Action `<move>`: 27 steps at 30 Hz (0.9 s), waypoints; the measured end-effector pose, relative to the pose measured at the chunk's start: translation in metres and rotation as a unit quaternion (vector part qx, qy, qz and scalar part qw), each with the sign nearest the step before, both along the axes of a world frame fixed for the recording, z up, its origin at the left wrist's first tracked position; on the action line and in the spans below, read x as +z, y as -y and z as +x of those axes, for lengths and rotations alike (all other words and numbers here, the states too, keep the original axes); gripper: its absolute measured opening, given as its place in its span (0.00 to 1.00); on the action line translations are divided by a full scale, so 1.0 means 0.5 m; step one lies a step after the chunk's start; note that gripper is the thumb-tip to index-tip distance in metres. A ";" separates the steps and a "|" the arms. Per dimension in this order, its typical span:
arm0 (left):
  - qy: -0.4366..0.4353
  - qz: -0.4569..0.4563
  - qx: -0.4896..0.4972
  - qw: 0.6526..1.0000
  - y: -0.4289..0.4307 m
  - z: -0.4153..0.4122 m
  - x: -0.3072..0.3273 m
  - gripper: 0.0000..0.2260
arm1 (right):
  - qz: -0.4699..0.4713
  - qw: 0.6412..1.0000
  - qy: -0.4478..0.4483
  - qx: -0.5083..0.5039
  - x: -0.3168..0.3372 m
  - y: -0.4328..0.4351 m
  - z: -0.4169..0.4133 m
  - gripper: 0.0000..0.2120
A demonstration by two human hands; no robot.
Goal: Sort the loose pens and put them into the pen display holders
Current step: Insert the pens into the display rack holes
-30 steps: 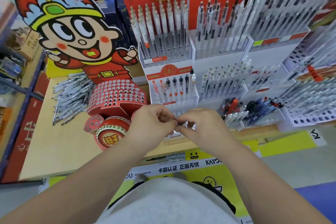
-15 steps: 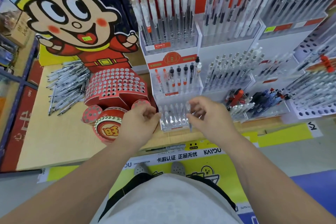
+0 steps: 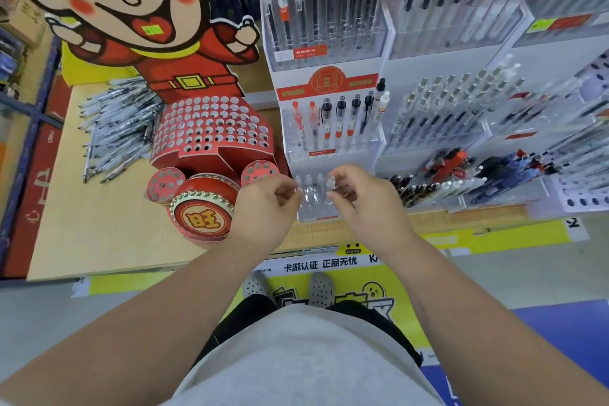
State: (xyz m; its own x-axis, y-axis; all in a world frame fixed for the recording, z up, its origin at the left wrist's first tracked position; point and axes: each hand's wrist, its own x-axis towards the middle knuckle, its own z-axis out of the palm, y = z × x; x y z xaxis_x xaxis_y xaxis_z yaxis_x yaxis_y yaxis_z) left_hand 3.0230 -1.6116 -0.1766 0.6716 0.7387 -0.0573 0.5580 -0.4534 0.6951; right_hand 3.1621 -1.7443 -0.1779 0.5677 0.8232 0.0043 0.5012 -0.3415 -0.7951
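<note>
My left hand (image 3: 263,208) and my right hand (image 3: 365,204) reach side by side to the lowest clear tier (image 3: 316,212) of the stepped pen holder. A short row of clear pens (image 3: 311,191) stands in that tier. My right hand pinches the top of one clear pen at the row's right end. With curled fingers, my left hand pinches a clear pen at the left end. The tier above holds red and black capped pens (image 3: 339,122). A heap of loose pens (image 3: 115,125) lies on the wooden shelf at the left.
A red cartoon-figure pen stand with many empty holes (image 3: 211,128) and a drum base (image 3: 202,217) stands left of my hands. More filled pen racks (image 3: 445,109) rise at the right, with mixed loose pens (image 3: 461,175) below them. The shelf edge (image 3: 313,249) runs under my wrists.
My hands were pressed together in front of me; they have parted and moved forward to the lowest tier. The view has come closer to the display.
</note>
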 end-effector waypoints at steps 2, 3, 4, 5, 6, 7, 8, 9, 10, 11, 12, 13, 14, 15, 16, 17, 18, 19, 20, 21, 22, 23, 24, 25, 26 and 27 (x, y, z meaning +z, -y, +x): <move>0.003 -0.004 -0.004 1.000 0.001 0.000 -0.002 0.02 | -0.005 1.000 0.009 0.000 -0.002 -0.005 -0.001 0.09; 0.006 -0.007 -0.004 1.000 0.000 -0.001 -0.003 0.03 | -0.008 1.000 0.016 0.004 -0.002 -0.008 -0.002 0.09; 0.010 -0.009 -0.003 1.000 0.001 -0.001 -0.003 0.03 | -0.010 1.000 0.026 0.009 -0.002 -0.011 -0.003 0.09; 0.011 -0.010 -0.003 1.000 0.000 -0.001 -0.003 0.03 | -0.012 0.999 0.038 0.015 -0.001 -0.014 -0.003 0.08; 0.009 -0.010 -0.004 1.000 0.000 0.000 -0.003 0.03 | -0.015 0.998 0.051 0.020 -0.001 -0.016 -0.004 0.08; 0.007 -0.010 -0.007 1.000 -0.001 0.001 -0.003 0.04 | -0.019 0.998 0.061 0.025 -0.001 -0.018 -0.004 0.08; 0.006 -0.009 -0.010 1.000 -0.001 0.002 -0.004 0.04 | -0.022 0.997 0.067 0.028 -0.001 -0.019 -0.004 0.09; 0.006 -0.008 -0.012 1.000 -0.002 0.003 -0.004 0.04 | -0.022 0.997 0.069 0.030 -0.001 -0.019 -0.005 0.09; 0.006 -0.007 -0.013 1.000 -0.002 0.004 -0.004 0.04 | -0.019 0.997 0.069 0.029 -0.002 -0.019 -0.005 0.09; 0.006 -0.007 -0.014 1.000 -0.003 0.004 -0.004 0.04 | -0.014 0.997 0.069 0.028 -0.002 -0.020 -0.005 0.09; 0.005 -0.007 -0.014 1.000 -0.004 0.004 -0.005 0.04 | -0.010 0.997 0.068 0.027 -0.003 -0.021 -0.005 0.09; 0.005 -0.009 -0.014 1.000 -0.005 0.004 -0.006 0.04 | -0.006 0.997 0.068 0.028 -0.003 -0.021 -0.005 0.09; 0.005 -0.013 -0.012 1.000 -0.007 0.004 -0.007 0.04 | -0.004 0.997 0.069 0.029 -0.004 -0.022 -0.005 0.09; 0.005 -0.017 -0.010 1.000 -0.008 0.003 -0.008 0.04 | -0.005 0.997 0.073 0.030 -0.005 -0.022 -0.005 0.09; 0.004 -0.021 -0.009 1.000 -0.008 0.003 -0.008 0.04 | -0.009 0.997 0.077 0.030 -0.007 -0.022 -0.006 0.09; 0.004 -0.023 -0.008 1.000 -0.009 0.002 -0.008 0.04 | -0.015 0.996 0.080 0.028 -0.010 -0.021 -0.006 0.09; 0.004 -0.024 -0.008 1.000 -0.009 0.002 -0.009 0.04 | -0.021 0.996 0.080 0.025 -0.013 -0.021 -0.007 0.08; 0.005 -0.025 -0.009 1.000 -0.008 0.002 -0.009 0.04 | -0.030 0.996 0.080 0.023 -0.016 -0.021 -0.009 0.07; 0.005 -0.027 -0.008 1.000 -0.008 0.001 -0.009 0.04 | -0.039 0.996 0.080 0.022 -0.018 -0.022 -0.011 0.07; 0.004 -0.029 -0.008 1.000 -0.007 0.001 -0.009 0.04 | -0.050 0.995 0.082 0.022 -0.021 -0.024 -0.013 0.07; 0.004 -0.032 -0.007 0.999 -0.007 0.000 -0.009 0.04 | -0.062 0.994 0.088 0.022 -0.024 -0.027 -0.015 0.07; 0.004 -0.034 -0.007 0.999 -0.008 0.000 -0.010 0.04 | -0.076 0.992 0.096 0.020 -0.025 -0.030 -0.017 0.07; 0.003 -0.037 -0.007 0.999 -0.008 0.000 -0.010 0.04 | -0.087 0.990 0.106 0.017 -0.027 -0.033 -0.018 0.06; 0.001 -0.040 -0.008 0.999 -0.008 0.000 -0.010 0.04 | -0.095 0.989 0.115 0.011 -0.028 -0.036 -0.020 0.06; -0.001 -0.042 -0.008 0.999 -0.008 0.001 -0.010 0.04 | -0.100 0.988 0.120 0.005 -0.031 -0.038 -0.021 0.06; -0.003 -0.044 -0.008 0.999 -0.008 0.002 -0.010 0.04 | -0.104 0.987 0.125 -0.001 -0.032 -0.040 -0.023 0.05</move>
State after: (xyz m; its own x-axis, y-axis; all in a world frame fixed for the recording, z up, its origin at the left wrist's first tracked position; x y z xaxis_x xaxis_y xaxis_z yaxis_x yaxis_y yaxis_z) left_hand 3.0237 -1.6074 -0.1817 0.6829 0.7195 -0.1264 0.5555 -0.3990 0.7296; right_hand 3.1506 -1.7244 -0.1939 0.5726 0.8195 -0.0233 0.6721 -0.4855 -0.5591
